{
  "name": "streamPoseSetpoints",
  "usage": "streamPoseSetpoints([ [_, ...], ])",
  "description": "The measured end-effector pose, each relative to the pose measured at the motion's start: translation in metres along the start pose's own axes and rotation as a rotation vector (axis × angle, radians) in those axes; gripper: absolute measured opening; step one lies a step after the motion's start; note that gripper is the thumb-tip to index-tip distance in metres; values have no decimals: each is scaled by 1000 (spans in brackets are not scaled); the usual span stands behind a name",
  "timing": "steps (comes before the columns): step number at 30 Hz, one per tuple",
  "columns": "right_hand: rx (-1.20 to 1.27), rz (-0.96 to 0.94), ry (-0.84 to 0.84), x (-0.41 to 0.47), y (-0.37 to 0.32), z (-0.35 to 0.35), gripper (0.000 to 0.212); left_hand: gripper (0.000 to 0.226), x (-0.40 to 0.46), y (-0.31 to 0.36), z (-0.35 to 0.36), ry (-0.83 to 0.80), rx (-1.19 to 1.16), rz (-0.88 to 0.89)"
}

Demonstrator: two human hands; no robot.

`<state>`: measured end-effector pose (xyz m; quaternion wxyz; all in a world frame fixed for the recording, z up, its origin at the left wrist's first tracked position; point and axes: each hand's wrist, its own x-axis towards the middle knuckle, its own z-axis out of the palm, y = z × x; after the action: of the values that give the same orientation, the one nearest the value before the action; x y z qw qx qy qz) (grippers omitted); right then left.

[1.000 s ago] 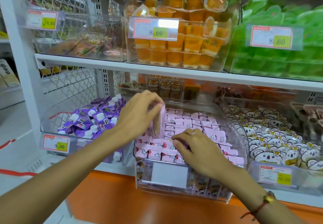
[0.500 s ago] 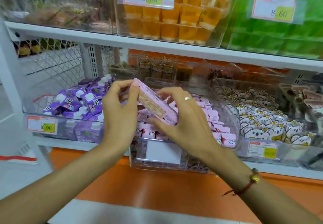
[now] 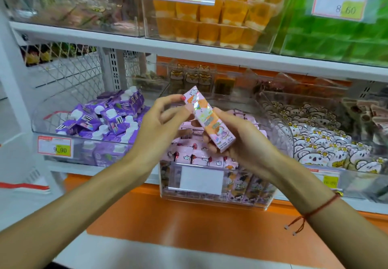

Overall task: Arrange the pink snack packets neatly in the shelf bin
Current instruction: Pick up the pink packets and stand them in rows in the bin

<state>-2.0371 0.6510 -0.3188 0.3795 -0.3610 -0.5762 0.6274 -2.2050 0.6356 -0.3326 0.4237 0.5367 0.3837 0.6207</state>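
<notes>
A long pink snack packet (image 3: 206,117) with cartoon print is held tilted above the clear shelf bin (image 3: 279,134). My left hand (image 3: 159,125) pinches its upper end between thumb and fingers. My right hand (image 3: 241,140) grips its lower end from below. Under both hands, several pink snack packets (image 3: 195,156) lie in rows inside the bin, partly hidden by my hands. More of them stand behind the bin's clear front wall beside a white label (image 3: 201,179).
A bin of purple pouches (image 3: 105,121) stands to the left, and a bin of white bear-print packets (image 3: 327,142) to the right. The shelf above carries orange jelly cups (image 3: 220,22) and green packs (image 3: 336,37). An orange ledge (image 3: 189,222) runs below the bins.
Both hands lifted one pink packet out of the bin. It has since been turned so its printed front faces up, and it sits slightly higher.
</notes>
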Motion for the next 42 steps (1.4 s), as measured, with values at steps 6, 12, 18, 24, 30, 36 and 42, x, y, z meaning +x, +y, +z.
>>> streamPoseSetpoints([
  [6,-164,-211,256,6,1,2,30,42,9,7,-6,22,-11,116],
  [12,-398,-338,433,16,8,2,38,26,14,9,-10,-16,252,326],
  [18,-1181,-384,263,17,26,-6,15,28,24,6,-30,2,513,344],
  [24,-1530,-322,188,15,27,-16,38,39,31,7,-29,-148,989,403],
  [30,-1414,-328,198,11,32,-16,35,26,49,21,-32,-413,1214,338],
  [36,-1411,-335,189,8,35,-20,39,23,63,-2,-15,-599,1485,382],
  [42,-1383,-435,224,2,29,-27,30,24,69,-8,-10,-666,1557,341],
])
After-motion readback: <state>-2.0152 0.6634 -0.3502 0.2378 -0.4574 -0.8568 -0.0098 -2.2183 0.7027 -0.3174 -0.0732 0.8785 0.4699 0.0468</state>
